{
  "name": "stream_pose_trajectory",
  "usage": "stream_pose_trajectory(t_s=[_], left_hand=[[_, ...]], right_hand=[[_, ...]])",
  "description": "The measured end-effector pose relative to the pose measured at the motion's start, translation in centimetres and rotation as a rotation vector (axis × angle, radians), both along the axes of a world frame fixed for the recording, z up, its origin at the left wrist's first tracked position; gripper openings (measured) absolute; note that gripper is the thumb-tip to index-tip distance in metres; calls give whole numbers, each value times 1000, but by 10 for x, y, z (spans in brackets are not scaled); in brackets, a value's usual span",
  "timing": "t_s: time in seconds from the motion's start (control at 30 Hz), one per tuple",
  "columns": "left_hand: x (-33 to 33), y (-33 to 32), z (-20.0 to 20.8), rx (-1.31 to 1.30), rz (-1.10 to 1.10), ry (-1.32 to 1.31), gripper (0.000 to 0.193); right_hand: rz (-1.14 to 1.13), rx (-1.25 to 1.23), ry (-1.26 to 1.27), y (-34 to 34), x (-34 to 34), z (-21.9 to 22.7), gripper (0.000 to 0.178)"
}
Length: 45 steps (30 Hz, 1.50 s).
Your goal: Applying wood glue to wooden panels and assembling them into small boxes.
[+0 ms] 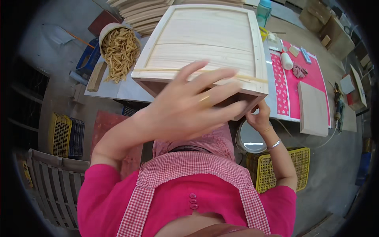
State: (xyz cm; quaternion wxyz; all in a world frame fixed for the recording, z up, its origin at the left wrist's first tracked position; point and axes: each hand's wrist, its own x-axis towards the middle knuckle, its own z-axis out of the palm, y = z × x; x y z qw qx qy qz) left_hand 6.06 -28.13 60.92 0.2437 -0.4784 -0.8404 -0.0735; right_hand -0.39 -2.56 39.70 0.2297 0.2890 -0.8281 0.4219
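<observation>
A pale wooden box with a recessed panel on its upper face lies at the table's near edge, partly overhanging it. Along its near edge runs a thin tan rubber band. My left hand is over that near edge, fingers spread and slightly blurred, hiding part of the band and the box's near side. At the box's lower right corner, my right hand has its fingers curled against the wood; some fingertips are hidden by the box.
A white bucket tipped on its side spills many tan rubber bands. Stacked wooden boards lie behind. On the right are a pink cloth, a wooden panel and a white bottle. A yellow crate stands below.
</observation>
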Motion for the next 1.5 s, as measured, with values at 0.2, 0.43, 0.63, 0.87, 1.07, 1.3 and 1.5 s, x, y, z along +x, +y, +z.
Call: stream_pose_trajectory(t_s=[0.2, 0.43, 0.63, 0.87, 1.07, 1.3, 1.5], left_hand=[[-55, 50, 2, -79, -122, -108, 41], [-53, 60, 5, -152, -114, -275, 31], [-61, 59, 7, -145, -71, -281, 22], [-63, 56, 2, -92, -84, -363, 18], [-69, 62, 0, -29, -130, -370, 16], [-76, 54, -13, 127, -250, -195, 11], [-58, 43, -20, 180, -125, -13, 11]], right_hand=[[90, -155, 114, -4, -5, 40, 16], [63, -190, 200, 6, -35, 85, 8], [-48, -477, 25, -4, -85, 102, 7], [56, -456, 15, -28, -88, 97, 8], [-116, -602, -165, -20, -138, 86, 8], [53, -192, -106, -5, -100, 64, 10], [61, -277, -172, 30, -108, 135, 13]])
